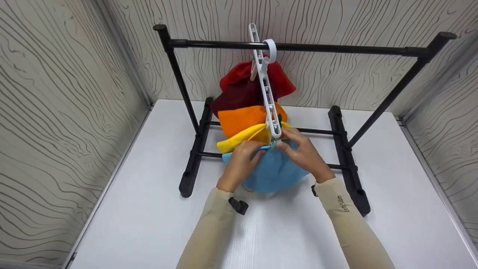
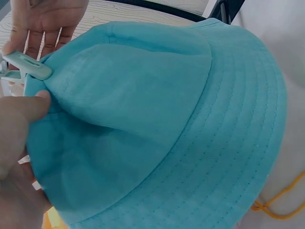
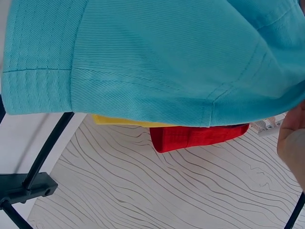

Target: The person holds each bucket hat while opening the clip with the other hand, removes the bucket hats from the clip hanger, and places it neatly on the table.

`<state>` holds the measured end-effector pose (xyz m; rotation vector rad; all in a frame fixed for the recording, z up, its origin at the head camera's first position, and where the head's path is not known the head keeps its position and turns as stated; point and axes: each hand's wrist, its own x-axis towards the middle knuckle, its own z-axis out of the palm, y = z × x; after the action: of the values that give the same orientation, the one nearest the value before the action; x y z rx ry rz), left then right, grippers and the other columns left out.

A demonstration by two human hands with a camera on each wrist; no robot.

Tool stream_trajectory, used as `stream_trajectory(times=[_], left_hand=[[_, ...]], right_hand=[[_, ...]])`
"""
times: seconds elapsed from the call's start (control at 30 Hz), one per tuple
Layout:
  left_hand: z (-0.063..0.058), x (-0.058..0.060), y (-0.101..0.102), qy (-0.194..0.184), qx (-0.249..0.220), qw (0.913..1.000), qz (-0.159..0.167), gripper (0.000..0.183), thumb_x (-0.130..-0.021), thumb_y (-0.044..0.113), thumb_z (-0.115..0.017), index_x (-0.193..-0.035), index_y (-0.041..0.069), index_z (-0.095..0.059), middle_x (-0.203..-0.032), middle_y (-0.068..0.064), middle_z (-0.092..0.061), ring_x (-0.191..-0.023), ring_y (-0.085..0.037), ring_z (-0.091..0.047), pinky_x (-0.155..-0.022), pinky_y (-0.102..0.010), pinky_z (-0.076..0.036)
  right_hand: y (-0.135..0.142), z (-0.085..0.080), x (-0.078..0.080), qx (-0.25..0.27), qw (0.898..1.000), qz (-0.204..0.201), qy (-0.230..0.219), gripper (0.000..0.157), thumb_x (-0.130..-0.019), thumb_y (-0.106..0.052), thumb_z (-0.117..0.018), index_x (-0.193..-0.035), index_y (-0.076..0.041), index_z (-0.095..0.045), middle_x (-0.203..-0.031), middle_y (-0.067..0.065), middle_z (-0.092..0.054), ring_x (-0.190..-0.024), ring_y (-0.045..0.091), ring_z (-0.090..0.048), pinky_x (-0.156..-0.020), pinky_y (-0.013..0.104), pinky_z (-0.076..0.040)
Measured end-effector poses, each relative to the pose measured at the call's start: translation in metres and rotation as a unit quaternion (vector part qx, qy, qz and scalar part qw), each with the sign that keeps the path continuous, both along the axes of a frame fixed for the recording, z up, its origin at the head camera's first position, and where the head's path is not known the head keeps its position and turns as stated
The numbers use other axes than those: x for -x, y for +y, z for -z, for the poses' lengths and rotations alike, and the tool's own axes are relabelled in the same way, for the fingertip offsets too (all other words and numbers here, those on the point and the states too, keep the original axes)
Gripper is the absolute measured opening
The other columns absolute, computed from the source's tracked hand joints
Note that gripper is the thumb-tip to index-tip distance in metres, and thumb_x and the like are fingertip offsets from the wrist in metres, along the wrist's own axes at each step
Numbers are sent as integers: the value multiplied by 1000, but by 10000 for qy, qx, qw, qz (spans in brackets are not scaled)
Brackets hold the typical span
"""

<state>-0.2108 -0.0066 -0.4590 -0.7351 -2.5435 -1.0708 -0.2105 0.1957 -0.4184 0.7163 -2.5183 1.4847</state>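
A light-blue bucket hat [image 1: 278, 170] hangs at the near end of a white hanger [image 1: 267, 87]. Pinching the hat's crown fabric, my left hand [image 1: 242, 160] has its thumb [image 2: 40, 100] pressed on the cloth. From the other side, my right hand [image 1: 306, 155] pinches a pale-green clothespin [image 2: 31, 67] at its outer end. The clothespin's other end lies over the gathered top of the hat. In the right wrist view the hat covers the upper part, and a hand at the right edge is only partly visible.
The hanger hooks over a black rack's bar [image 1: 336, 48]. Behind the blue hat hang yellow [image 1: 242, 138], orange [image 1: 239, 117], maroon [image 1: 239, 97] and red [image 1: 283, 80] fabric items. Black rack feet [image 1: 192, 164] stand on the white table [image 1: 123, 209]. Patterned walls enclose it.
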Motion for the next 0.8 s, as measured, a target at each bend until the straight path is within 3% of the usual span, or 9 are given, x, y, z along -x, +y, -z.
stream_trajectory(times=[0.23, 0.43, 0.8], left_hand=[[2, -1, 0, 87, -88, 9998, -141, 22, -95, 17, -60, -114, 10, -69, -110, -1, -71, -103, -16, -62, -96, -29, -50], [4, -1, 0, 56, -283, 9996, -77, 21, -95, 16, -59, -113, 10, -69, -110, -1, -71, -102, -16, -62, -96, -30, -50], [4, -1, 1, -63, -353, 9993, -131, 21, -96, 16, -59, -113, 10, -69, -111, 0, -71, -103, -15, -62, -97, -30, -50]], right_hand=[[-2, -1, 0, -8, 9999, 22, -111, 45, -93, -11, -61, -136, -2, -53, -131, 13, -58, -129, 22, -45, -111, 46, -35], [-3, -1, 0, 15, 9999, 66, -148, 43, -93, -13, -62, -134, -2, -55, -133, 14, -56, -133, 27, -43, -113, 48, -33], [-7, -1, 0, 92, 9995, 307, 8, 42, -91, -12, -64, -130, 1, -57, -134, 17, -57, -135, 32, -41, -113, 50, -31]])
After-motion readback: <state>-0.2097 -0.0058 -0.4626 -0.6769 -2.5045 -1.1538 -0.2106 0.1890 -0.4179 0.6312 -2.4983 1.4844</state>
